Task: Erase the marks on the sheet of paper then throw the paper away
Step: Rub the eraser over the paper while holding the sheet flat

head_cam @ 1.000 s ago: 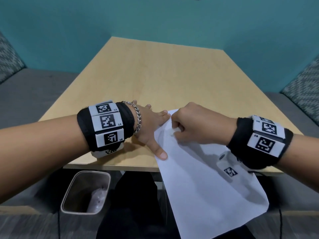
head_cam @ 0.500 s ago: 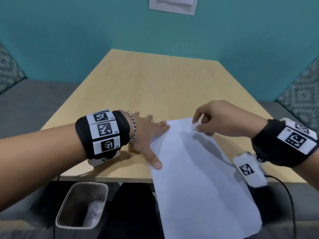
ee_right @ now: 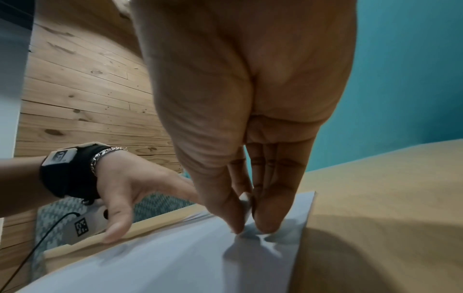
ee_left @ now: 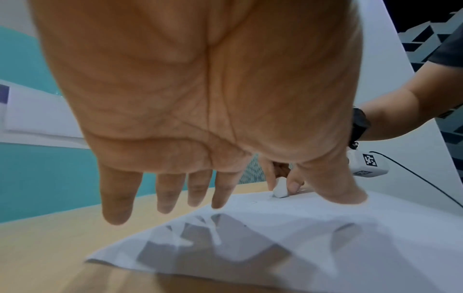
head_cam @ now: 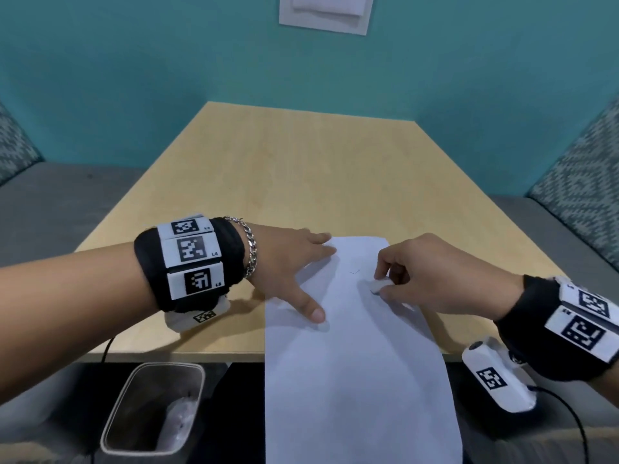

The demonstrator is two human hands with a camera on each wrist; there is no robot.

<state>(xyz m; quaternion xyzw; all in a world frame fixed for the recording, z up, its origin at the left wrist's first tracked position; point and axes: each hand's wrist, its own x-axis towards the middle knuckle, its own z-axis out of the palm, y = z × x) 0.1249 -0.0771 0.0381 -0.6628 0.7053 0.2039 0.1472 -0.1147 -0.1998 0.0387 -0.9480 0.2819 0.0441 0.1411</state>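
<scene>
A white sheet of paper [head_cam: 355, 356] lies on the wooden table [head_cam: 301, 169], its near half hanging over the front edge. A faint pencil mark [head_cam: 354, 271] shows near its far end. My left hand [head_cam: 294, 272] lies flat with spread fingers on the sheet's left edge, thumb pressing the paper [ee_left: 288, 234]. My right hand [head_cam: 412, 279] pinches a small white eraser [head_cam: 378, 285] between thumb and fingers, its tip touching the paper [ee_right: 175, 257] just right of the mark. In the left wrist view the eraser [ee_left: 280, 190] stands on the sheet. The right wrist view shows only a sliver of the eraser [ee_right: 245, 198].
A grey waste bin [head_cam: 150, 410] with a little crumpled stuff inside stands on the floor under the table's front left. Grey benches with patterned cushions [head_cam: 582, 182] flank the table. A white holder [head_cam: 326, 11] hangs on the teal wall.
The sheet has swung from a slant to lie straight. My right hand lifted from the sheet's far corner, then came down with the eraser near the mark. My left hand stayed pressing the left edge.
</scene>
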